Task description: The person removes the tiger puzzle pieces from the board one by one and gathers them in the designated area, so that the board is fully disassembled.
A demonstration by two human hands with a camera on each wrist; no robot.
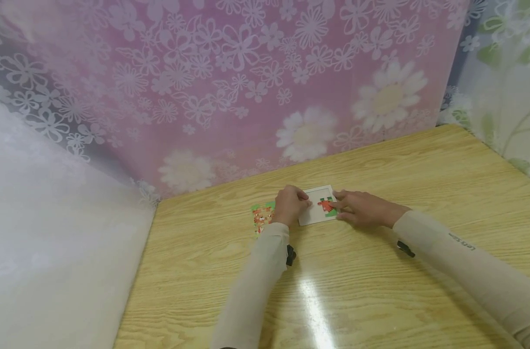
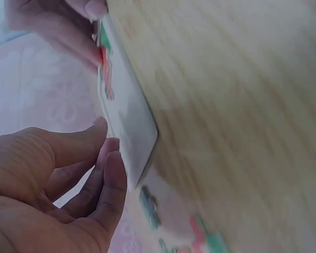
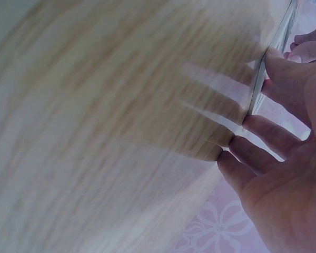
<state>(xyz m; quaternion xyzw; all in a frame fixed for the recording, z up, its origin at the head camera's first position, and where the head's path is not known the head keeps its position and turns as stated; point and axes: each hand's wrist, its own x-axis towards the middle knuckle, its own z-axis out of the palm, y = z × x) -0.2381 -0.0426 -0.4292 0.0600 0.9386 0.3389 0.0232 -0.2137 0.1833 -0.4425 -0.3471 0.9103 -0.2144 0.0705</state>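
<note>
A white puzzle board [image 1: 309, 216] lies on the table with a partial orange-and-green picture [image 1: 326, 205] at its right end. My right hand [image 1: 364, 208] touches the board's right edge, one finger reaching over the picture part; in the right wrist view its fingers [image 3: 263, 132] extend to the board's rim. Over the board's left end is my left hand [image 1: 289, 204], thumb and fingertips bent close together. Nothing shows between them in the left wrist view. Left of that hand lie colourful puzzle pieces [image 1: 261, 217] with animal faces, partly hidden behind it.
The board and pieces rest on a wood-grain table [image 1: 195, 271]. A pink flowered cloth [image 1: 230, 97] stands behind the table, with pale cloth [image 1: 51, 232] along the left side and a leafy one [image 1: 509, 87] at the right.
</note>
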